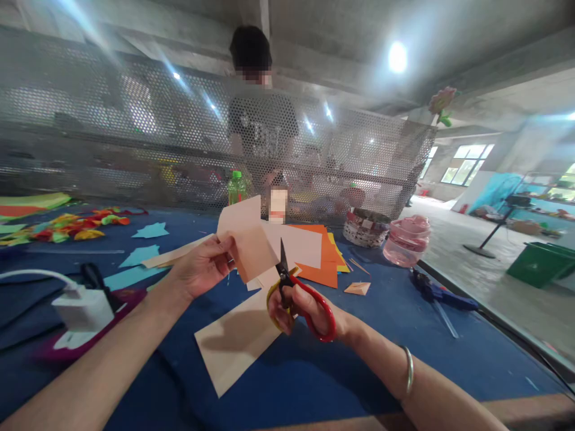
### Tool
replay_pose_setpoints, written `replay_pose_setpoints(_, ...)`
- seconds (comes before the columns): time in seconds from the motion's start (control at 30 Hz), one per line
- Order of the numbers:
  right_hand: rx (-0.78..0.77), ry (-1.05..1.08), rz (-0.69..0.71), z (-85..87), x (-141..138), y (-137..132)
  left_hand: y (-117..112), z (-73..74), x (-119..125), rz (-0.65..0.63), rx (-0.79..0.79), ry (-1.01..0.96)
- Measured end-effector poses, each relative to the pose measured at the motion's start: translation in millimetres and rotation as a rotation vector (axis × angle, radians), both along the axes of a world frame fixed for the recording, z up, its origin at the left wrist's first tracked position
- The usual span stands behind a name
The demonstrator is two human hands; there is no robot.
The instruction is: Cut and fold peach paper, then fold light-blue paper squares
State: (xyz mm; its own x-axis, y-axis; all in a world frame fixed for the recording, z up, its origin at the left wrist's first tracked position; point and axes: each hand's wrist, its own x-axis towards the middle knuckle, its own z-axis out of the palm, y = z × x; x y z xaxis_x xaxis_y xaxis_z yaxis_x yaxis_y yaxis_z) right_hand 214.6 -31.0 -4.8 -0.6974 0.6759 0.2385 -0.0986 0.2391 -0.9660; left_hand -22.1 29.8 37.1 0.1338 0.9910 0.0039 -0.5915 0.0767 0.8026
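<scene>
My left hand pinches a folded sheet of pale peach paper by its left edge, holding it above the table. My right hand has its fingers through the loops of a pair of scissors, one handle red and the other yellow. The dark blades point up and away, close to the paper's right edge; whether they touch it I cannot tell. Below lies a larger peach sheet, flat on the blue tabletop. White and orange sheets are stacked just beyond the scissors.
A glue gun lies at the right, near a pink plastic container and a round basket. On the left are a white charger in a power strip, blue scraps and colourful pieces. Behind a perforated screen stands a person.
</scene>
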Motion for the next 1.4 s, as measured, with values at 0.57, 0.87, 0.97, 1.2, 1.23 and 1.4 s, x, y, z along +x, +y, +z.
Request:
replay_pose_setpoints(0.57,0.064,-0.069,-0.029,-3.8,4,3,-7,16.4,-7,0.058,-0.093,-0.04)
replay_pose_setpoints(0.87,0.014,-0.091,-0.025,-3.5,2,1,0,9.4,-6,0.134,-0.068,-0.029)
replay_pose_setpoints(0.97,0.035,-0.097,0.003,-2.1,1,1,3,7.4,-4,0.18,-0.075,-0.083)
replay_pose_setpoints(1.2,0.058,-0.05,-0.056,1.2,-1,-2,2,8.1,-1,0.188,-0.066,-0.133)
replay_pose_setpoints(1.23,0.077,-0.06,-0.063,1.0,-1,-3,2,8.5,0,0.191,-0.066,-0.134)
replay_pose_setpoints(1.4,0.068,-0.084,-0.109,-3.8,0,-2,-1,10.2,1,0.192,-0.058,-0.124)
